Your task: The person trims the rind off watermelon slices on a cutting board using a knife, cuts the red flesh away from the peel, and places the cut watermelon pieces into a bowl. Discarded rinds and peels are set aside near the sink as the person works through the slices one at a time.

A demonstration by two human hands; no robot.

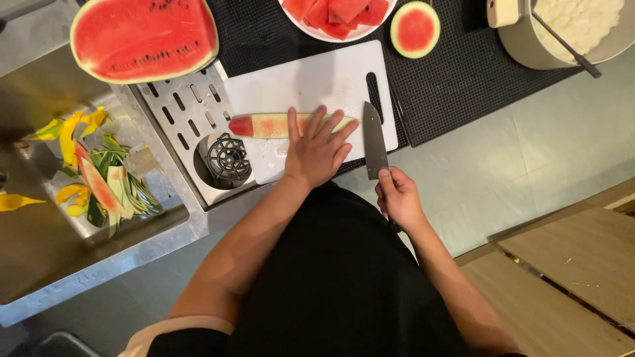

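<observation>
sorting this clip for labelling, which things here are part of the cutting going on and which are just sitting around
In use:
left hand pressing the rind strip
right hand holding the knife
white cutting board

Lying about:
half watermelon
plate of red chunks
round end piece
pot
peels in the sink

No packages, labels, signs or screens in view anywhere on the worktop or around it.
</observation>
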